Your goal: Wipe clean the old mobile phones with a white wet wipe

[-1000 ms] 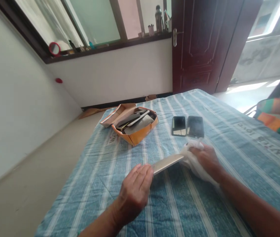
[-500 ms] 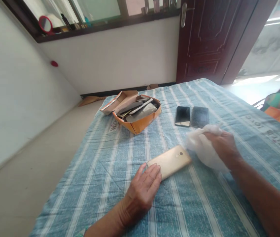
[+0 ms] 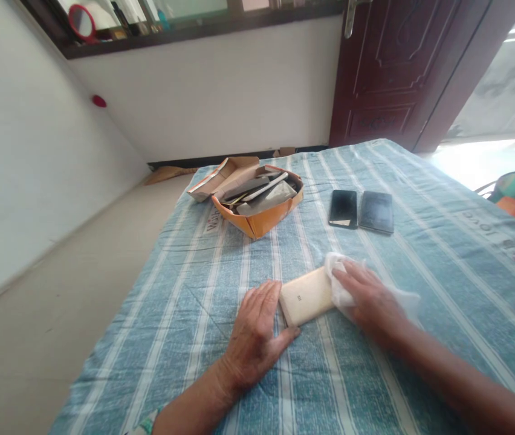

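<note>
A gold smartphone (image 3: 307, 297) lies back up on the striped cloth, its far right end covered by a thin white cloth (image 3: 338, 293). My left hand (image 3: 257, 335) brackets the phone's left end, fingertips at the upper corner and thumb along the lower one. My right hand (image 3: 369, 296) is slightly blurred and presses the bunched white cloth onto the phone, with a loose end trailing to the right. Beyond them lie two dark phones side by side, a black phone (image 3: 343, 208) and a greyish phone (image 3: 376, 211).
An open orange cardboard box (image 3: 257, 226) packed with flat devices stands at the back left. The blue striped tablecloth (image 3: 185, 338) covers the surface. Behind are a dark red door (image 3: 375, 90) and a window ledge with a red mirror (image 3: 81, 23).
My right hand has brought the white cloth left onto the phone's camera end. My left hand has slid off the phone's back to its left edge. The view has shifted slightly.
</note>
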`<action>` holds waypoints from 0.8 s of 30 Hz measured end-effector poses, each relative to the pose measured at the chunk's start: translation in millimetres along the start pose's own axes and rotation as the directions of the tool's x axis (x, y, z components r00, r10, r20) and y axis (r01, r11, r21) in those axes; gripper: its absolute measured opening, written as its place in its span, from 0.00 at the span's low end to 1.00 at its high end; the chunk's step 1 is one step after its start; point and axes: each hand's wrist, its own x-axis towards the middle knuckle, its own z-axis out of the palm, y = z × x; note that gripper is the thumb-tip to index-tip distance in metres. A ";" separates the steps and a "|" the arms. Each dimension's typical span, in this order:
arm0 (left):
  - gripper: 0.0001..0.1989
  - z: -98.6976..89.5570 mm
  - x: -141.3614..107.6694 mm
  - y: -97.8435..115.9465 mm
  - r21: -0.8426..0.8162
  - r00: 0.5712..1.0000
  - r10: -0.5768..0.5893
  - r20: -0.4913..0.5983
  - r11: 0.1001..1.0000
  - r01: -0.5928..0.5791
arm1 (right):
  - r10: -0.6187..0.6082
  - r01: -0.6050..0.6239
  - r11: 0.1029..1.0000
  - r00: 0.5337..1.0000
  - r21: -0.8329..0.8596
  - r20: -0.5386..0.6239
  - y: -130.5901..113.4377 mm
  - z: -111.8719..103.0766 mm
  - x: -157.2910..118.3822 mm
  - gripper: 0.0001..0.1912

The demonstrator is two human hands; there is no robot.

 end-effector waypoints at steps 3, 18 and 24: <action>0.37 1.3 0.9 -0.1 -0.032 1.000 -0.028 0.005 0.999 0.028 | -0.048 0.050 0.990 0.999 -0.133 0.017 -3.7 12.7 -10.8 0.30; 0.36 2.6 6.5 -0.6 -0.109 0.998 -0.069 0.008 0.992 0.069 | -0.276 0.262 0.956 0.956 0.130 0.103 -35.5 22.5 3.2 0.30; 0.37 2.1 4.3 -1.3 -0.088 0.997 -0.058 0.042 0.994 0.062 | -0.284 0.286 0.924 0.958 0.253 -0.045 -26.5 16.1 10.7 0.33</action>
